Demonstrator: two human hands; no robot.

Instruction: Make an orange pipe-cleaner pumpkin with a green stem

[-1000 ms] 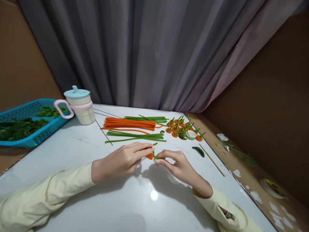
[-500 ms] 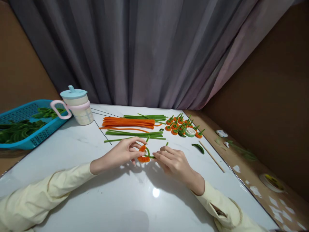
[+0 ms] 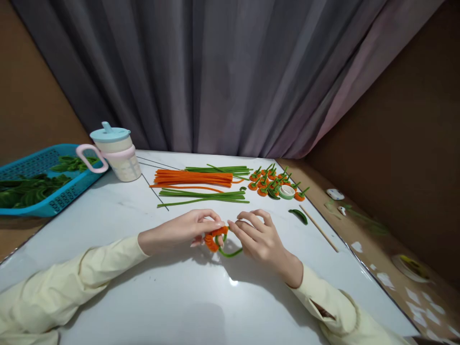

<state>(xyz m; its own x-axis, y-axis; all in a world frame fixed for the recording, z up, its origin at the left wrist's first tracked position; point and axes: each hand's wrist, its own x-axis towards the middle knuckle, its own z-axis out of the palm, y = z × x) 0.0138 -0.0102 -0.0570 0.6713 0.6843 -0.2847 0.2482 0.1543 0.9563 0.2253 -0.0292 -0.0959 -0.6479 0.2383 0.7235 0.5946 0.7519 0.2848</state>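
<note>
Between my hands, above the white table, is a curled piece of orange pipe cleaner (image 3: 211, 243). A green pipe cleaner (image 3: 232, 254) runs through it and bends in a loop below my right fingers. My left hand (image 3: 196, 227) pinches the orange piece between thumb and fingers. My right hand (image 3: 257, 235) is closed at the piece's right side, thumb and index finger on the green pipe cleaner near its upper end; the fingertips partly hide the grip. Beyond my hands lie a bundle of orange pipe cleaners (image 3: 194, 178) and green pipe cleaners (image 3: 204, 196).
Several small orange pieces with green stems (image 3: 263, 184) stand at the back right beside a roll of tape (image 3: 286, 192). A green leaf shape (image 3: 298, 216) and a thin stick (image 3: 319, 228) lie nearer. On the left are a cup (image 3: 122, 158) and a blue basket (image 3: 53, 203) of green pieces.
The orange piece has been turned in my left fingers. The green pipe cleaner now hangs in a loop below, and my right fingers have shifted up to the orange piece's upper right.
</note>
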